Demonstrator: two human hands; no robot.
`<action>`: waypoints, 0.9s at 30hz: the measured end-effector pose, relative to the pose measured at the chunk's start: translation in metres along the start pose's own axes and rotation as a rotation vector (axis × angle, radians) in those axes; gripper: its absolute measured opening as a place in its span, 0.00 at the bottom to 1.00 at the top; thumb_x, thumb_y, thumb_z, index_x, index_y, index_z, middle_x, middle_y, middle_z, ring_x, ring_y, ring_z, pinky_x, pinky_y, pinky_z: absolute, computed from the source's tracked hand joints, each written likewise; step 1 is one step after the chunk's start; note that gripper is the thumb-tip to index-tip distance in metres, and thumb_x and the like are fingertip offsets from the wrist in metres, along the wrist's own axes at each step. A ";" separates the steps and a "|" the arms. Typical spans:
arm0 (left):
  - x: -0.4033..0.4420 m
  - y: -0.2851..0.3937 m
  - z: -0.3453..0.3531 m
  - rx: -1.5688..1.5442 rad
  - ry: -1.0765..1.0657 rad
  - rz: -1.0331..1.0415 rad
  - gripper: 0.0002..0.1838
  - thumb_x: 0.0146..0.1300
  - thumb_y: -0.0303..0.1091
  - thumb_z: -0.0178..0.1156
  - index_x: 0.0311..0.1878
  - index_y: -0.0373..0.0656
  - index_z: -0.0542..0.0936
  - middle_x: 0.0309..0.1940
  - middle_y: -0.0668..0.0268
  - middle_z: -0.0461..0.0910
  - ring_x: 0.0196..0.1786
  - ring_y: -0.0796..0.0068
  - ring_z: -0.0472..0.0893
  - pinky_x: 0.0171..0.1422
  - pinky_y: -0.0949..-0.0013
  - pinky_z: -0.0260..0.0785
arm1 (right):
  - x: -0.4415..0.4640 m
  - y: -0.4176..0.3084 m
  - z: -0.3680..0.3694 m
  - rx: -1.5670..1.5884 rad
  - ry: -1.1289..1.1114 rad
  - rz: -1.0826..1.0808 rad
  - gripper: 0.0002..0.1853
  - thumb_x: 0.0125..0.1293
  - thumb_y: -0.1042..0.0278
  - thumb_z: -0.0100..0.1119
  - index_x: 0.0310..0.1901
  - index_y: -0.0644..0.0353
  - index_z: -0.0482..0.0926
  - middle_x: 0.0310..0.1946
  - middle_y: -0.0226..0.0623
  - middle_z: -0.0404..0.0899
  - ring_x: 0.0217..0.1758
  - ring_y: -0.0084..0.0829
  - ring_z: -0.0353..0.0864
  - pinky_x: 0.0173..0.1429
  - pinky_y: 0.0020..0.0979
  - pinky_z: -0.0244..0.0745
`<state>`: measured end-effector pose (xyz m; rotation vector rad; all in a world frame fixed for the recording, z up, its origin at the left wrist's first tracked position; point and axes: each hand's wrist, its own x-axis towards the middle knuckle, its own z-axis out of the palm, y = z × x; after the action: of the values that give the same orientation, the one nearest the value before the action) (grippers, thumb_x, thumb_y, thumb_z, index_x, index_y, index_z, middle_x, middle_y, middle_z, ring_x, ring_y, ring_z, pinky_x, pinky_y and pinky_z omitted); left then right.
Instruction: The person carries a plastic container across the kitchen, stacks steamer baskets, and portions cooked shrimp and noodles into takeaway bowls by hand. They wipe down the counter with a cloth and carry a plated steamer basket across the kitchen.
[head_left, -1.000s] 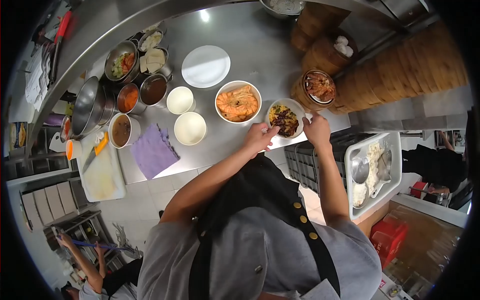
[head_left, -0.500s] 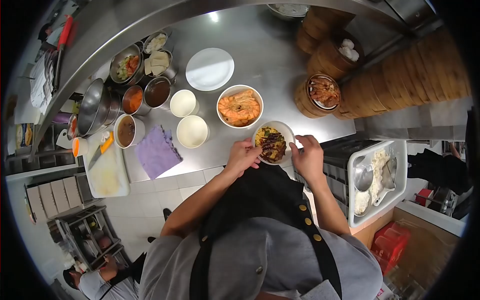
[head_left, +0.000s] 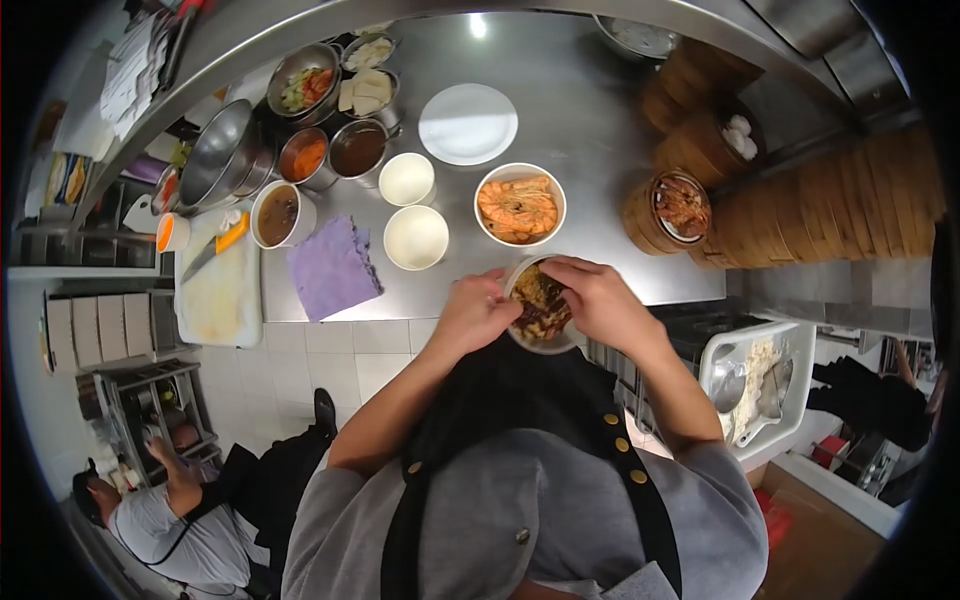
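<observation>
A white bowl of yellow and dark food (head_left: 541, 305) is held near the front edge of the steel counter, close to my apron. My left hand (head_left: 478, 312) grips its left rim, thumb over the edge. From the right, my right hand (head_left: 606, 308) reaches over the bowl, its bent fingers covering part of the food; whether they touch the food or only the rim I cannot make out. Just beyond stands a white bowl of orange prawns (head_left: 519, 208). Two empty white cups (head_left: 416, 238) are to its left, and a white plate (head_left: 468, 124) lies behind.
Bamboo steamers (head_left: 830, 205) line the right side. Metal bowls and pots (head_left: 303, 80) stand at the back left. A purple cloth (head_left: 333, 268) lies near a cutting board (head_left: 215, 290) with a knife (head_left: 220, 242). A co-worker (head_left: 190, 520) is at lower left, another at far right.
The bowl of dark food has come from the counter edge toward my body. My right hand has moved from its right rim to over the food. The co-worker at lower left has shifted into fuller view.
</observation>
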<state>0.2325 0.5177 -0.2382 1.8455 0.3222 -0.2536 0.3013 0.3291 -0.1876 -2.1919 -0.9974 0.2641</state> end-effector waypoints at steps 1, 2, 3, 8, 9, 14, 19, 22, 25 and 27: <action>-0.004 -0.003 -0.012 0.099 0.089 0.143 0.12 0.45 0.31 0.60 0.20 0.28 0.78 0.45 0.41 0.78 0.28 0.57 0.83 0.29 0.64 0.75 | 0.002 -0.011 -0.014 0.037 -0.030 -0.011 0.23 0.46 0.87 0.54 0.48 0.65 0.77 0.45 0.49 0.79 0.48 0.48 0.78 0.51 0.36 0.76; -0.008 -0.004 -0.020 0.202 0.174 0.283 0.11 0.44 0.31 0.60 0.20 0.29 0.77 0.42 0.41 0.79 0.27 0.55 0.82 0.32 0.62 0.75 | 0.004 -0.020 -0.022 0.075 -0.060 -0.019 0.22 0.46 0.87 0.54 0.47 0.65 0.77 0.45 0.49 0.78 0.47 0.47 0.79 0.51 0.36 0.77; -0.007 0.006 -0.026 0.203 0.095 0.214 0.12 0.42 0.32 0.60 0.18 0.30 0.76 0.30 0.42 0.80 0.24 0.52 0.79 0.36 0.59 0.73 | 0.009 -0.027 -0.025 0.089 -0.076 -0.074 0.21 0.46 0.88 0.53 0.46 0.66 0.78 0.45 0.49 0.78 0.46 0.47 0.79 0.49 0.36 0.77; -0.001 -0.001 -0.039 0.173 -0.019 -0.024 0.12 0.46 0.31 0.60 0.18 0.30 0.78 0.17 0.55 0.78 0.16 0.72 0.78 0.20 0.70 0.69 | 0.026 -0.015 -0.005 -0.116 -0.254 -0.180 0.21 0.43 0.87 0.53 0.45 0.70 0.76 0.44 0.50 0.77 0.46 0.48 0.78 0.49 0.37 0.76; -0.004 0.006 -0.044 0.156 -0.034 -0.060 0.12 0.46 0.31 0.60 0.18 0.30 0.77 0.14 0.58 0.77 0.15 0.73 0.77 0.19 0.71 0.68 | 0.029 -0.016 0.000 -0.137 -0.263 -0.239 0.21 0.42 0.86 0.54 0.44 0.70 0.75 0.42 0.49 0.76 0.44 0.48 0.78 0.48 0.38 0.76; -0.005 0.008 -0.059 0.158 -0.026 -0.128 0.13 0.44 0.32 0.59 0.15 0.30 0.76 0.10 0.57 0.76 0.12 0.69 0.76 0.20 0.69 0.71 | 0.040 -0.002 0.052 -0.358 -0.201 -0.501 0.22 0.43 0.80 0.59 0.45 0.72 0.73 0.42 0.47 0.75 0.47 0.44 0.78 0.49 0.35 0.75; -0.005 0.004 -0.066 0.251 0.006 -0.104 0.13 0.42 0.34 0.59 0.15 0.31 0.77 0.10 0.55 0.75 0.15 0.63 0.77 0.27 0.66 0.73 | 0.044 -0.004 0.072 -0.374 -0.369 -0.310 0.28 0.42 0.79 0.61 0.50 0.75 0.70 0.47 0.54 0.73 0.52 0.46 0.76 0.55 0.36 0.73; -0.009 0.007 -0.068 0.261 -0.005 -0.152 0.13 0.40 0.35 0.59 0.15 0.32 0.77 0.10 0.53 0.75 0.18 0.59 0.78 0.31 0.64 0.74 | 0.040 -0.003 0.085 -0.402 -0.407 -0.236 0.28 0.41 0.78 0.62 0.49 0.75 0.70 0.44 0.55 0.73 0.49 0.47 0.76 0.54 0.37 0.73; -0.010 0.005 -0.065 0.284 0.030 -0.157 0.13 0.40 0.35 0.58 0.15 0.32 0.77 0.10 0.53 0.74 0.18 0.58 0.78 0.31 0.63 0.74 | 0.039 -0.005 0.091 -0.380 -0.477 -0.117 0.27 0.41 0.78 0.62 0.48 0.75 0.70 0.42 0.56 0.73 0.46 0.48 0.77 0.52 0.38 0.73; -0.010 0.001 -0.065 0.279 0.044 -0.141 0.13 0.40 0.35 0.58 0.15 0.32 0.77 0.09 0.53 0.74 0.18 0.57 0.77 0.32 0.62 0.74 | 0.037 -0.006 0.092 -0.356 -0.525 -0.028 0.25 0.42 0.78 0.62 0.46 0.74 0.72 0.40 0.56 0.75 0.45 0.48 0.78 0.51 0.39 0.74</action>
<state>0.2239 0.5791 -0.2148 2.1081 0.4675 -0.3704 0.2825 0.4061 -0.2471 -2.4845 -1.4482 0.7241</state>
